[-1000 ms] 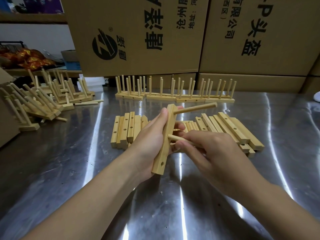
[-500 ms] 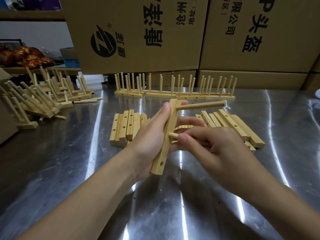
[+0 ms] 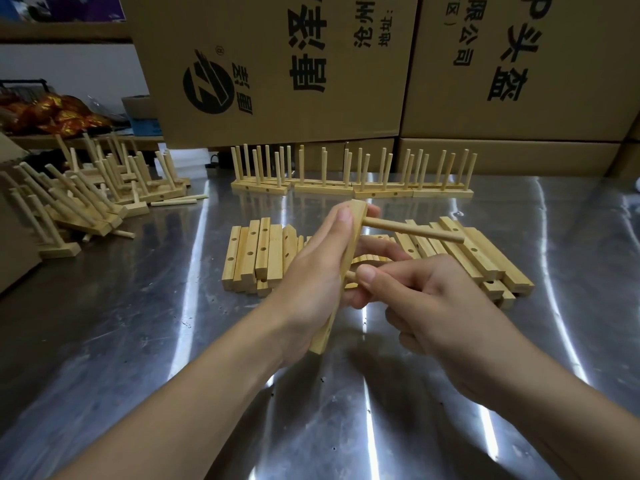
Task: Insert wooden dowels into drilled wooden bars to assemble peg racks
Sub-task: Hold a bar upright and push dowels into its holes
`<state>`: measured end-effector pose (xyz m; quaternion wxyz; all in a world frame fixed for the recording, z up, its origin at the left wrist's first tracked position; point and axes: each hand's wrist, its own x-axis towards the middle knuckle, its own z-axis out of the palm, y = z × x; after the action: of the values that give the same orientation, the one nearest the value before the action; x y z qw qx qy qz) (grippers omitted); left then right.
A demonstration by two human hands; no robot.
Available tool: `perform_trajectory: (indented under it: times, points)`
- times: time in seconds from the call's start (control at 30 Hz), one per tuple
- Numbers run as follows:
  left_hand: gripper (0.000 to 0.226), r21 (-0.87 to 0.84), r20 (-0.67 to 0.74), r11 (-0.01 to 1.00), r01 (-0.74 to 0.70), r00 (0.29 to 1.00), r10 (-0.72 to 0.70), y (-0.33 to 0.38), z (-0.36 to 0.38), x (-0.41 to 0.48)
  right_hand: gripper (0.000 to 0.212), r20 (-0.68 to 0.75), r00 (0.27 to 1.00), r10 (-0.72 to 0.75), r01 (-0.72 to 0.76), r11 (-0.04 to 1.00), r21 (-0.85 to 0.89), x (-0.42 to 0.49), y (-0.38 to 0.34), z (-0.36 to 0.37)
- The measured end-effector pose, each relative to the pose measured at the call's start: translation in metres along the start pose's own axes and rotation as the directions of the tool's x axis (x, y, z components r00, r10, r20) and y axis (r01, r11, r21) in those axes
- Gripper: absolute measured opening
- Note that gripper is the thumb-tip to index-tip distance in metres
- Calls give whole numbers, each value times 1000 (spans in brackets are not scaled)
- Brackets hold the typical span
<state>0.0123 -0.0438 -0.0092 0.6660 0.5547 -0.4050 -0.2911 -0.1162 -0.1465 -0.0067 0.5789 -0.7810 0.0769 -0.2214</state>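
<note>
Wooden bar (image 3: pixel 357 221) is held a little tilted above the steel desk (image 3: pixel 138 341); the left hand (image 3: pixel 311 271) is wrapped around its middle. One dowel (image 3: pixel 415 231) sits already in the hole near the top and points to the right. The right hand (image 3: pixel 433 299) pinches a second dowel (image 3: pixel 350 276) between thumb and fingers, with the tip at the middle of the bar. Whether the tip is in the hole I cannot tell, because the thumb covers most of it.

I judge the step in hand to be the second peg of this bar. What looks like one more empty hole shows near the lower end, so the rack is not complete. The next move calls for a straight push along the dowel, square to the bar, while the left hand braces from behind. If the dowel leans, it will probably jam.

Around, drilled bars (image 3: pixel 256 258) lie in a pile just behind the left hand, and more bars (image 3: pixel 485 254) lie behind the right hand. Finished racks (image 3: pixel 346 187) stand in a row further back, before cardboard boxes (image 3: pixel 277 64). Another heap of racks (image 3: pixel 86 199) lies at the far left. Nothing stands between dowel and bar; only the fingers hide the hole.
</note>
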Motion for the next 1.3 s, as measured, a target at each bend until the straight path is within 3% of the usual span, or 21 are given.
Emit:
perform_trajectory:
  times: [0.3, 0.43, 0.5, 0.57, 0.63, 0.73, 0.8, 0.87, 1.13, 1.3]
  points:
    - [45, 44, -47, 999, 4, 999, -2, -4, 2, 1, 33, -40, 992, 118, -115, 991, 68, 3, 3, -2]
    - [54, 157, -243, 987, -30, 968, 68, -11, 5, 4, 22, 123, 971, 207, -221, 969, 111, 7, -3, -16]
    - [56, 132, -350, 991, -34, 934, 78, -8, 0, 7, 34, 195, 954, 227, -265, 944, 198, 9, -7, -27]
    - [58, 74, -485, 997, -24, 873, 57, -4, -11, 10, 42, 137, 962, 234, -260, 941, 215, 12, -7, -38]
    - [55, -73, -595, 997, -3, 803, -41, 0, -22, 12, 35, -61, 973, 223, -216, 971, 104, 16, 1, -45]
    - [52, -336, -657, 942, 13, 713, -244, 5, -33, 16, 12, -312, 948, 56, -147, 950, -274, 21, 20, -49]
    - [51, -437, -654, 899, 31, 675, -342, 6, -36, 18, 10, -311, 947, -78, -118, 816, -566, 21, 32, -46]
    - [53, -458, -666, 888, 41, 646, -373, 6, -36, 19, 16, -260, 956, -138, -105, 666, -738, 20, 39, -42]
    - [52, -383, -723, 924, 11, 618, -307, 9, -33, 20, 54, -161, 974, -162, -49, 541, -840, 24, 55, -28]
    - [50, -382, -719, 924, 4, 627, -301, 7, -34, 19, 63, -107, 987, -121, -38, 470, -882, 25, 61, -28]
